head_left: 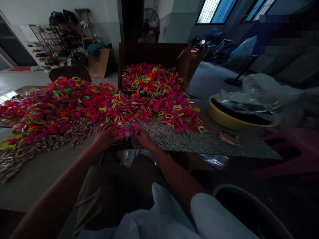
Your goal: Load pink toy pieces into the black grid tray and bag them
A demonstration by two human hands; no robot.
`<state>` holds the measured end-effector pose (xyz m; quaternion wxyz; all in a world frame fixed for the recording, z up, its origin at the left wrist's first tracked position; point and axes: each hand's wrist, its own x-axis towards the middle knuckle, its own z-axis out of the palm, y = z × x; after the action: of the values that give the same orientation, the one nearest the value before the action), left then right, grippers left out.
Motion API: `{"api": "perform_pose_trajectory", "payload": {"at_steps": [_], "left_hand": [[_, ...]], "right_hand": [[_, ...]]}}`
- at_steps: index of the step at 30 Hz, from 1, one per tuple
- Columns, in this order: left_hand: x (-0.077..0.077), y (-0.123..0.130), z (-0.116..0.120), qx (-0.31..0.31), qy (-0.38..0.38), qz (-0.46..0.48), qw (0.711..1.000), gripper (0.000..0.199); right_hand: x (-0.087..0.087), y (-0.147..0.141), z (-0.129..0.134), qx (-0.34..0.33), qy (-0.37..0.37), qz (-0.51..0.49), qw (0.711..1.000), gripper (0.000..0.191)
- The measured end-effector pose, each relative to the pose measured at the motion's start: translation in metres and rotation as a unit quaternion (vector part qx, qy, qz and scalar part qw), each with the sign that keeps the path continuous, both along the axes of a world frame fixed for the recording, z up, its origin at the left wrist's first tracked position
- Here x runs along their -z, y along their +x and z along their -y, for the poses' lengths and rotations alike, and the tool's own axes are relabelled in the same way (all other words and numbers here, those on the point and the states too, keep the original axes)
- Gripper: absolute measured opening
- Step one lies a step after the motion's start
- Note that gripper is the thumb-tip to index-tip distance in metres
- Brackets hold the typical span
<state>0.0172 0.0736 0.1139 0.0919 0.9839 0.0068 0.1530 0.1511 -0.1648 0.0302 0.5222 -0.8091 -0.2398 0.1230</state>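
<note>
Small pink, yellow, green and orange plastic pieces (82,96) form a big heap on the speckled stone table (179,142). More of them fill an open cardboard box (184,63) lying behind the table's front edge. My left hand (103,136) rests at the left of a small cluster of pink pieces (124,132), fingers spread over its edge. At the cluster's right side is my right hand (143,137), its fingers closed together; what they pinch is too small to name. Thin patterned sticks (54,139) lie in a pile left of my left hand.
On the right, a yellow basin (231,121) holds clear plastic bags. A small flat packet (229,137) lies near it. A pink chair (299,149) stands at the right, and a large round tub (249,205) is beside my right arm. Shelves (47,43) stand at the back left.
</note>
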Motion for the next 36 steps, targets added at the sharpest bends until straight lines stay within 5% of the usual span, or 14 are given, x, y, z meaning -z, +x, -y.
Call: {"api": "perform_pose_trajectory", "payload": {"at_steps": [7,15,22,36], "left_hand": [[-0.001,0.0,0.0,0.002,-0.006,0.0,1.0,0.056],[-0.001,0.001,0.001,-0.004,-0.011,-0.002,1.0,0.056],[-0.003,0.0,0.002,-0.004,-0.005,-0.001,1.0,0.058],[-0.012,0.001,0.011,-0.005,-0.008,-0.014,1.0,0.054]], "right_hand": [[0.001,-0.012,-0.015,-0.04,0.019,-0.093,0.995,0.016],[-0.007,-0.03,-0.021,0.026,-0.026,0.011,0.999,0.032],[-0.006,-0.038,-0.027,0.065,-0.092,0.059,0.992,0.026],[-0.003,-0.035,-0.029,0.056,-0.057,0.047,0.996,0.025]]}}
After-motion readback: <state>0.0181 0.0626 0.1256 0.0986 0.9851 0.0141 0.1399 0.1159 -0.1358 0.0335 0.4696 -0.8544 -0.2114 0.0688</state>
